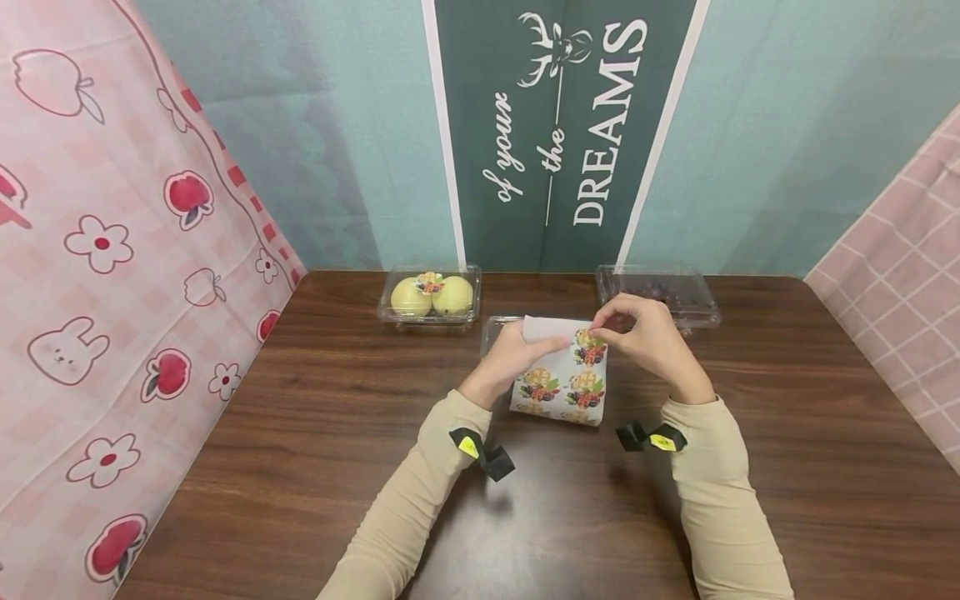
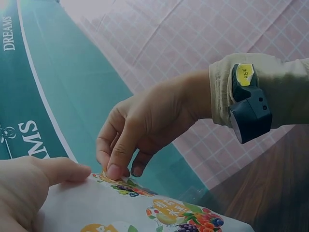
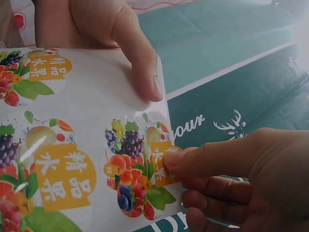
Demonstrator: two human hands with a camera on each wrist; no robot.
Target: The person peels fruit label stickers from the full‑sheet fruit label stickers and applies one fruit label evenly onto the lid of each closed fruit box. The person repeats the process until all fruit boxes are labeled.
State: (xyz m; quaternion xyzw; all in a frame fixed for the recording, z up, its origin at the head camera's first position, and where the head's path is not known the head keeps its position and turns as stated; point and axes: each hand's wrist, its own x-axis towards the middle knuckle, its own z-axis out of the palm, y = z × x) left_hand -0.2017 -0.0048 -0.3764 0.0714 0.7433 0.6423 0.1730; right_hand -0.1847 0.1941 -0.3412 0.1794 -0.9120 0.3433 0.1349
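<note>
A white sheet of fruit stickers (image 1: 558, 379) is held up over the table, its top part blank. My left hand (image 1: 513, 360) grips it from the left, thumb laid across the blank part near the top edge. At the upper right corner my right hand (image 1: 651, 340) pinches the edge of one fruit sticker (image 3: 137, 169) between thumb and index finger. That sticker shows grapes, berries and an orange label in the right wrist view. Part of a clear plastic container (image 1: 493, 327) shows behind the sheet, its contents hidden.
At the back left stands a clear box (image 1: 474, 310) holding two yellow-green fruits (image 1: 412, 297), with a fruit sticker (image 1: 429, 283) on its lid. Another clear box (image 1: 701, 300) with dark fruit is at the back right, partly behind my right hand. Cloth-covered walls border the wooden table (image 1: 337, 417).
</note>
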